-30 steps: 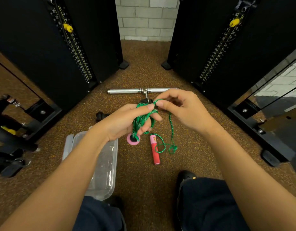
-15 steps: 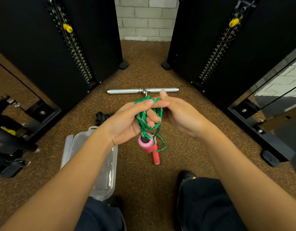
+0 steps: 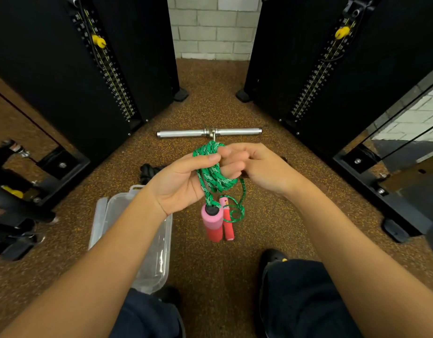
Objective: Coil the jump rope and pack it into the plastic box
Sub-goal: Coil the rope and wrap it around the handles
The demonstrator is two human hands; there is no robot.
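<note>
Speckled brown gym floor [image 3: 210, 93] carries the clear plastic box [image 3: 159, 245], lying under the left forearm. Above it, the left hand [image 3: 183, 181] clenches the coiled green jump rope [image 3: 214, 175]; right hand [image 3: 259, 167] fingers pinch its top loop, pink handles [image 3: 216, 224] dangling.

Two bare hands were in view: the left hand [image 3: 183, 181] and the right hand [image 3: 259, 167]. One green braided jump rope [image 3: 211, 172] was counted, with two pink-and-red foam handles: one hanging handle [image 3: 211, 223] and one handle [image 3: 228, 223] just beside it, at 3 o'clock. One clear plastic box [image 3: 152, 252] lay at 8 o'clock from the handles. One chrome metal bar attachment [image 3: 209, 132] lay at 12 o'clock. Two black weight-stack columns were counted, each with one yellow selector pin: left pin [image 3: 98, 41], right pin [image 3: 342, 32]. Two black shoes were partly visible.
</note>
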